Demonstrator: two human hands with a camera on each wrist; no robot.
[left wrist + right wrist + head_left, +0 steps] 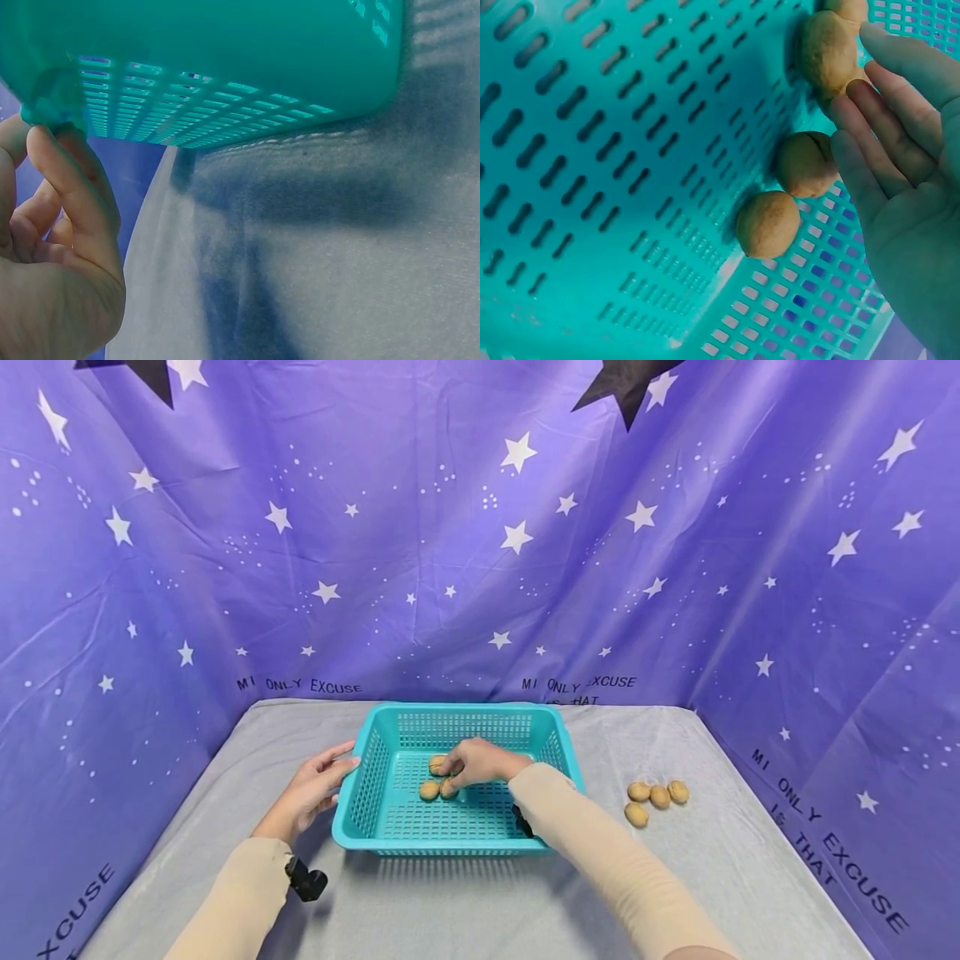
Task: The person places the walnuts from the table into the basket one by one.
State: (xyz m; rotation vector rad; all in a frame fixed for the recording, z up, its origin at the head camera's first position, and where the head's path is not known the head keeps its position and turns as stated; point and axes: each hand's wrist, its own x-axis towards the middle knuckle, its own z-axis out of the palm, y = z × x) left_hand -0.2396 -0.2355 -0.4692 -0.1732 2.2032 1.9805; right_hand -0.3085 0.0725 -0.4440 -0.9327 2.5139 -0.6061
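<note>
The right hand (480,762) reaches down inside the turquoise basket (450,844), its fingers loosely extended rather than wrapped round anything; whether the fingertips touch a nut is hard to tell. Walnuts (768,225) lie right at those fingertips on the basket's floor: the right wrist view shows four, two up by the thumb and forefinger, the other two side by side, one of them just beside the lower fingertips. In the head view the hand partly covers this group. The left hand (311,789) grips the basket's left rim between thumb and fingers. Four more walnuts (660,797) sit close together on the grey tablecloth (420,910), apart from the basket on its right. The basket's slotted walls stand all round the right hand, and the right sleeve (600,860) crosses over the rim at the near right corner. Behind the table hangs a purple curtain (420,552) printed with stars.
</note>
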